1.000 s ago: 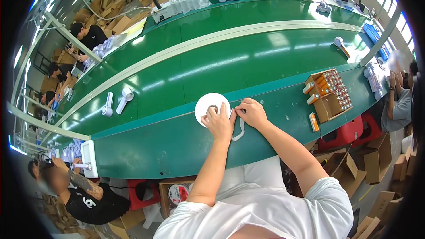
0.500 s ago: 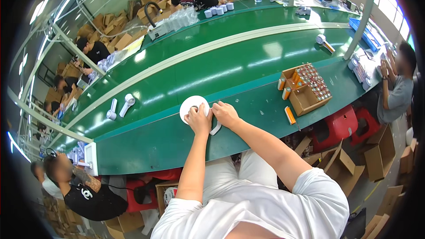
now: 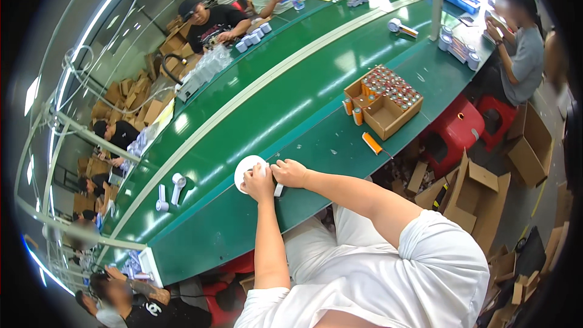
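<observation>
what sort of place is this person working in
Most likely a factory assembly or packing line: people work along a long green bench, a box of small cylinders sits on it, and open cartons crowd the floor.

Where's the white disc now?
In the head view, the disc is just left of centre, partly covered by the left hand, left of the right hand.
</observation>
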A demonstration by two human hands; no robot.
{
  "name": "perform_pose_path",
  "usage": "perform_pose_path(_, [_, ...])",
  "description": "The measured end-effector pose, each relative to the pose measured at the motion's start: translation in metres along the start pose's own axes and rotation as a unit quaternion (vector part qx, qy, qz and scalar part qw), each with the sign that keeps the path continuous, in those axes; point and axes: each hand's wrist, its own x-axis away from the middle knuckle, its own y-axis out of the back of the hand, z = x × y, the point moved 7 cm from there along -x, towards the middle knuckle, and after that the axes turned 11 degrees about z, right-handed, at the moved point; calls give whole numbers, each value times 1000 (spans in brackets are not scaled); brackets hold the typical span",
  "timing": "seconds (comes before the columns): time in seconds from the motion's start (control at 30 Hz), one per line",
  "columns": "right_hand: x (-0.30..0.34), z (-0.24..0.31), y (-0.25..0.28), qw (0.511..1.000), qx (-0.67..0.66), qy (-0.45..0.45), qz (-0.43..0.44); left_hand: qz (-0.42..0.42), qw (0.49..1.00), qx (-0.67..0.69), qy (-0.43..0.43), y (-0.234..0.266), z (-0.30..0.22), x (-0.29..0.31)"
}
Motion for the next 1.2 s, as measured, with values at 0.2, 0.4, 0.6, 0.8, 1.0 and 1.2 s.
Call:
perform_pose_path(0.2, [73, -10, 92, 957, -264, -117, 25, 42, 999, 21, -8, 2, 14, 0])
perform_pose_path(0.4, [294, -60, 153, 813, -413, -408, 53, 207, 968, 63, -129, 11, 12, 6])
perform_pose_path(0.6, [403, -100, 214, 730, -51, -648, 212, 89, 956, 248, -131, 47, -40, -2])
perform_pose_path(0.8, [349, -151, 233, 693, 25, -666, 275, -12, 956, 261, -133, 23, -76, -16])
perform_pose_path(1.0, [263, -195, 248, 775, -62, -558, 291, 25, 968, 217, -123, 0, -58, -9])
perform_pose_path(1.2, [147, -262, 227, 906, -31, -416, 75, 7, 962, 243, -122, 6, -56, -18])
